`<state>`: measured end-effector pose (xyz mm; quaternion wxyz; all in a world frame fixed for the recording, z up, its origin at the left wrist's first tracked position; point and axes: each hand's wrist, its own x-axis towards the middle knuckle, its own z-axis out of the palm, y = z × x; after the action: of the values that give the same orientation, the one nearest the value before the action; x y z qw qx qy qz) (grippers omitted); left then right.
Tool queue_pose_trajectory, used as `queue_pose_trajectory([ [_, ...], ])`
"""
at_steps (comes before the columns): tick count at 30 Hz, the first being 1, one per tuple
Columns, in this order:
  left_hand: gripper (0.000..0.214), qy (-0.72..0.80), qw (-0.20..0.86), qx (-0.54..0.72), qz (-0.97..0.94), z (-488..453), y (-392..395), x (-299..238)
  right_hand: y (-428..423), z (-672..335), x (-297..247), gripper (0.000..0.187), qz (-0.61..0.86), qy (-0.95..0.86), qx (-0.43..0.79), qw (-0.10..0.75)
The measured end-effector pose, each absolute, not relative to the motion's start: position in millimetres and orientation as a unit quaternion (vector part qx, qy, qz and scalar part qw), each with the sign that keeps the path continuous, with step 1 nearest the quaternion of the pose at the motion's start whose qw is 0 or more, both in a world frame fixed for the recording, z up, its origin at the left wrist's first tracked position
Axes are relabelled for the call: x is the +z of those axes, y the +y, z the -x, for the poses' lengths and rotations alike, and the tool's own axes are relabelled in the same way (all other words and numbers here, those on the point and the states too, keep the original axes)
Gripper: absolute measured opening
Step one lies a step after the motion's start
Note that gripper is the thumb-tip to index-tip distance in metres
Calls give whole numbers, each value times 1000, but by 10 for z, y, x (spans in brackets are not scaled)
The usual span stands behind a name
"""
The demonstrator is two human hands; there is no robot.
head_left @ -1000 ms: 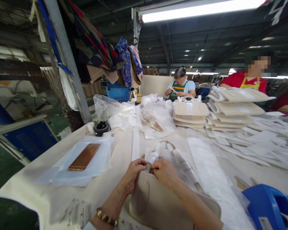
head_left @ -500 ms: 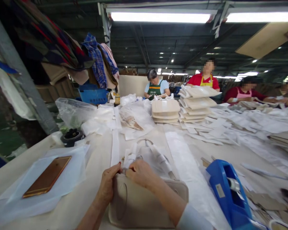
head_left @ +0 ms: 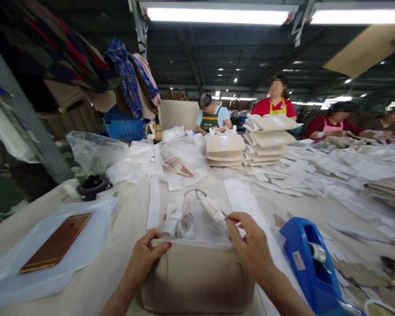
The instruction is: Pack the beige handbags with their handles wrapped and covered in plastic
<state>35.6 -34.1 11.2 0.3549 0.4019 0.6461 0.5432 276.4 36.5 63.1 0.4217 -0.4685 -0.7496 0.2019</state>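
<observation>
A beige handbag [head_left: 197, 276] lies in front of me with its top edge turned away. My left hand [head_left: 146, 259] grips its upper left corner, thumb on the near face and the other fingers partly hidden behind. At the upper right, my right hand [head_left: 252, 241] pinches the lower right end of the bag's handle [head_left: 212, 208], which is wrapped in white padding. Between the handle's two ends sits a coiled whitish strap [head_left: 186, 224], with thin white wrapping sheet around it.
A blue tape dispenser [head_left: 311, 259] stands on the right. To the left, a phone [head_left: 55, 243] lies on pale sheets. Stacked beige bags [head_left: 225, 149], a clear plastic bag [head_left: 95, 151] and a black roll [head_left: 92, 186] are farther back. Several co-workers sit or stand beyond.
My right hand has moved from the handle's left end to its right end. My left hand stays at the bag's left corner, its thumb now lying over the near face.
</observation>
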Motion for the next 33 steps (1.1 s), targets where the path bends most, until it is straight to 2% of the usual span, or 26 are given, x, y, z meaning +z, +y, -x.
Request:
queue_pose_trajectory([
  [2, 42, 663, 338, 535, -400, -382, -351, 151, 394, -3054, 561, 35, 536, -699, 308, 360],
  [4, 43, 682, 338, 525, -380, -415, -373, 180, 368, -3209, 483, 41, 531, -676, 405, 311],
  [10, 45, 692, 365, 555, -282, -509, -443, 141, 187, -3156, 365, 41, 472, -623, 530, 329],
  [14, 44, 652, 418, 585, -242, -538, -390, 141, 224, -3140, 291, 45, 457, -631, 556, 290],
  [19, 41, 625, 471, 586, -210, -576, -303, 199, 281, -3106, 227, 40, 479, -577, 592, 294],
  [27, 45, 672, 350, 610, -232, -592, -319, -56, 363, -2999, 125, 44, 521, -512, 608, 311],
  [33, 46, 724, 301, 571, -246, -536, -162, -216, 572, -2931, -68, 43, 540, -557, 574, 263],
])
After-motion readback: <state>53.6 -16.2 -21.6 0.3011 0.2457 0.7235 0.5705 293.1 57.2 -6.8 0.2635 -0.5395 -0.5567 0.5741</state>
